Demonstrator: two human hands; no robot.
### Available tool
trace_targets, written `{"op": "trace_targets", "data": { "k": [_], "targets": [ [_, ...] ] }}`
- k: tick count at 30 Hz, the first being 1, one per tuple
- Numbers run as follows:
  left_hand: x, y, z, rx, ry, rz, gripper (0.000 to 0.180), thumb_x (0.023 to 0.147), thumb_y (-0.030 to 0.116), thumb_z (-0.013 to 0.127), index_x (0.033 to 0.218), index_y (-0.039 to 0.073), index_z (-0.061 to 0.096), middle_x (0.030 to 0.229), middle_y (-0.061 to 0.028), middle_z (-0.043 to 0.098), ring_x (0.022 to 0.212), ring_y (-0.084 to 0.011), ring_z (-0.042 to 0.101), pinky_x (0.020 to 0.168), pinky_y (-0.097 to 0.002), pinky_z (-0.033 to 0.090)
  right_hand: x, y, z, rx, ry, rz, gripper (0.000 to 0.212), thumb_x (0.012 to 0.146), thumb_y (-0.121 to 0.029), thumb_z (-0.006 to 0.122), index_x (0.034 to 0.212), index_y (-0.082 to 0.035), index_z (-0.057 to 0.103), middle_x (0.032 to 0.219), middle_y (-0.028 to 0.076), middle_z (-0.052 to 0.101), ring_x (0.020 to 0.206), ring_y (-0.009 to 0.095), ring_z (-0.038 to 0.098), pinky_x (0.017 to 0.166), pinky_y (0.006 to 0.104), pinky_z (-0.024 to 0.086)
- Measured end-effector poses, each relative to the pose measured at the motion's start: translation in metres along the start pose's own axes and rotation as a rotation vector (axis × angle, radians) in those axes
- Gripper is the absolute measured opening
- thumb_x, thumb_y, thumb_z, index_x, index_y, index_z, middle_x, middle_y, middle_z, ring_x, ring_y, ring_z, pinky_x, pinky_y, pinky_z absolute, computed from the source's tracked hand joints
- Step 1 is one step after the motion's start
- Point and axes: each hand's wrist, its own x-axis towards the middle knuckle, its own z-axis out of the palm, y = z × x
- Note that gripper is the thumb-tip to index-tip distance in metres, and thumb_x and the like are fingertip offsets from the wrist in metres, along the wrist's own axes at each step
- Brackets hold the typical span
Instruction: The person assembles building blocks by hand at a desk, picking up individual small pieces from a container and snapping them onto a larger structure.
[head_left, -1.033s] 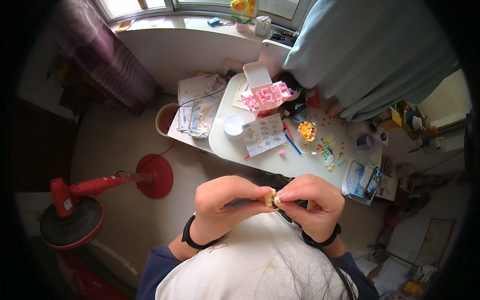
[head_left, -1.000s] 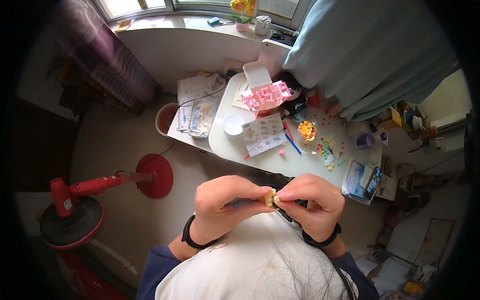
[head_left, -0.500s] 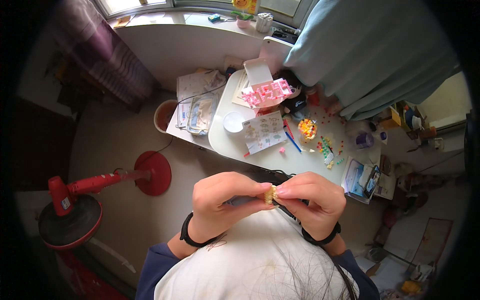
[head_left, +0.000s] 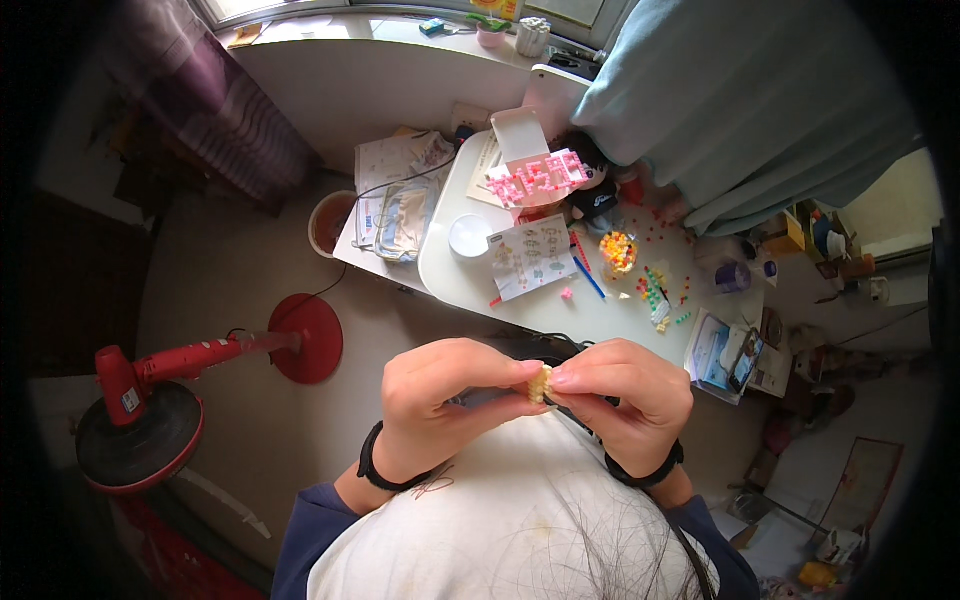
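Note:
A small pale-yellow piece (head_left: 540, 384), bumpy as if built from tiny blocks, is held in front of my chest. My left hand (head_left: 437, 392) pinches its left side between thumb and fingers. From the right, my right hand (head_left: 632, 398) grips the same piece, its fingertips almost meeting those of the left. The fingers cover much of the piece. On the white table (head_left: 595, 322) beyond lie a printed sheet (head_left: 531, 258) with small pictures, a bowl of orange and yellow beads or blocks (head_left: 618, 252), and a loose pink piece (head_left: 567, 294).
Scattered green and red bits (head_left: 655, 288) lie on the table's right part. A box with pink block pieces (head_left: 540, 180), a white round dish (head_left: 469, 236) and a blue stick (head_left: 590, 277) are there too. A red fan (head_left: 190, 366) stands on the floor at left.
Both hands keep their pinch on the pale-yellow piece, which has turned slightly and risen a little. The surroundings shift slightly in the picture.

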Motion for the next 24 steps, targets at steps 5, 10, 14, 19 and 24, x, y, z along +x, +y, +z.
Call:
{"op": "trace_targets", "data": {
  "k": [5, 10, 14, 19, 24],
  "targets": [
    [-0.0001, -0.0007, 0.0012, 0.011, 0.006, 0.004, 0.030, 0.063, 0.002, 0.082, 0.090, 0.001, 0.069, 0.080, -0.0067, 0.070, 0.069, -0.0187, 0.067, 0.061, -0.0255, 0.052, -0.0001, -0.0003, 0.0000, -0.050, 0.004, -0.031, 0.026, 0.070, 0.008, 0.072, 0.094, -0.002, 0.068, 0.085, 0.010, 0.068, 0.074, 0.023, 0.067, 0.064, 0.0286, 0.052],
    [-0.0015, 0.0003, 0.0024, 0.005, 0.023, -0.024, 0.030, 0.063, 0.002, 0.082, 0.089, 0.001, 0.069, 0.080, -0.0071, 0.070, 0.069, -0.0186, 0.067, 0.061, -0.0254, 0.052, -0.0010, -0.0048, -0.0020, -0.156, -0.013, -0.069, 0.026, 0.069, 0.007, 0.073, 0.093, -0.002, 0.069, 0.085, 0.011, 0.067, 0.074, 0.023, 0.067, 0.064, 0.0286, 0.053],
    [-0.0016, 0.0006, 0.0027, 0.011, 0.026, -0.017, 0.029, 0.063, 0.001, 0.082, 0.089, 0.001, 0.069, 0.080, -0.0076, 0.070, 0.068, -0.0185, 0.067, 0.061, -0.0252, 0.052, -0.0017, -0.0044, -0.0016, -0.137, 0.000, -0.057, 0.026, 0.068, 0.007, 0.074, 0.093, -0.001, 0.069, 0.085, 0.011, 0.067, 0.074, 0.022, 0.067, 0.064, 0.0277, 0.053],
    [-0.0012, 0.0019, 0.0025, 0.016, -0.003, 0.014, 0.028, 0.063, 0.001, 0.082, 0.089, 0.001, 0.069, 0.078, -0.0074, 0.069, 0.068, -0.0189, 0.067, 0.059, -0.0253, 0.051, -0.0034, -0.0040, -0.0017, -0.015, -0.001, 0.037, 0.024, 0.070, 0.008, 0.073, 0.092, -0.002, 0.069, 0.086, 0.010, 0.067, 0.075, 0.021, 0.067, 0.065, 0.0260, 0.053],
    [-0.0029, 0.0006, 0.0020, 0.023, -0.016, 0.036, 0.029, 0.064, 0.001, 0.081, 0.090, 0.002, 0.070, 0.078, -0.0069, 0.069, 0.067, -0.0190, 0.066, 0.059, -0.0259, 0.051, -0.0045, 0.0007, -0.0034, 0.145, -0.040, 0.152, 0.021, 0.073, 0.009, 0.072, 0.091, -0.001, 0.069, 0.087, 0.010, 0.067, 0.077, 0.016, 0.066, 0.067, 0.0247, 0.053]
  ]
}}
